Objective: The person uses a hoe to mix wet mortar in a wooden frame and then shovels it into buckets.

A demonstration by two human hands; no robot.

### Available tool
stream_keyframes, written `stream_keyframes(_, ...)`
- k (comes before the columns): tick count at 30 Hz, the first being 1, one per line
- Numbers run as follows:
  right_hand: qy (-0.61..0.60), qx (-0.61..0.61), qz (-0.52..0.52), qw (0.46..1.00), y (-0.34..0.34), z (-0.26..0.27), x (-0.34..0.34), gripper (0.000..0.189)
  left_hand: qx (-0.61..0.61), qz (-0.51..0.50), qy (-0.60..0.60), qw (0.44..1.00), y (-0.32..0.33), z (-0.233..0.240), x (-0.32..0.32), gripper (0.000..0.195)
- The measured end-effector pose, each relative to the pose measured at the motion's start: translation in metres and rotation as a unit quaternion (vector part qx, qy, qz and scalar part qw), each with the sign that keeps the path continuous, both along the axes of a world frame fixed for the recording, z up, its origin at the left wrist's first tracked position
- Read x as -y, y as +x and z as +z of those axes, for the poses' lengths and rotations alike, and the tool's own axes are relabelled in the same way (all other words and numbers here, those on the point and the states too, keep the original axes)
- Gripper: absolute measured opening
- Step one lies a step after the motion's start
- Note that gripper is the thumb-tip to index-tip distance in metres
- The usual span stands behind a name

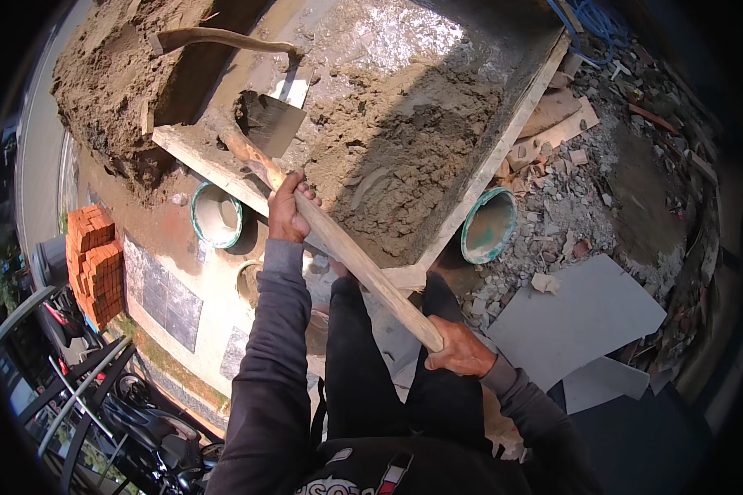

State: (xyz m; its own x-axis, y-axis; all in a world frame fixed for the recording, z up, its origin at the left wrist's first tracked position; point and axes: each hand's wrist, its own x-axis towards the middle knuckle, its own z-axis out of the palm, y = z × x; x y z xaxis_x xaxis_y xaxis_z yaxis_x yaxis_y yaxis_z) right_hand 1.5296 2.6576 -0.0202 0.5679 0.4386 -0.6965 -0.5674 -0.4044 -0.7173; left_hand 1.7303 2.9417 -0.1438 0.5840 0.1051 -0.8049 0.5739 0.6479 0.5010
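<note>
My left hand (291, 209) is wrapped around the middle of a thick wooden handle (347, 244). At the handle's lower end, my right hand (461, 348) grips it too. The tool's wide metal hoe blade (271, 124) hangs over the near left part of a wooden mixing trough, smeared with wet mortar. Below and right of the blade lies a heap of wet mortar (402, 167), partly in shadow. A second hoe with a curved wooden handle (241, 41) rests across the trough's left side, its blade (294, 86) inside.
The trough's wooden edge (495, 148) runs close before my legs. Buckets (217, 215) (488, 226) stand at both sides. Sand (108, 86) is piled at the upper left, with stacked bricks (96, 266) below. Rubble (557, 204) and a pale flat panel (579, 315) lie at the right.
</note>
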Motion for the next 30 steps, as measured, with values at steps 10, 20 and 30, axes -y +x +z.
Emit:
stream_keyframes(10, -0.083, -0.174, -0.109, 0.975, -0.066, 0.043, 0.009, 0.04, -0.188, -0.11, 0.003, 0.976, -0.102, -0.101, 0.087, 0.017)
stream_keyframes(20, -0.077, -0.115, -0.022, 0.99, -0.032, 0.12, 0.047, 0.036, -0.19, -0.02, -0.099, 0.976, -0.096, -0.04, 0.084, 0.012)
stream_keyframes(30, -0.19, -0.015, 0.035, 0.981, -0.14, 0.06, 0.193, 0.028, -0.184, 0.024, -0.165, 0.969, -0.17, 0.041, 0.177, 0.013)
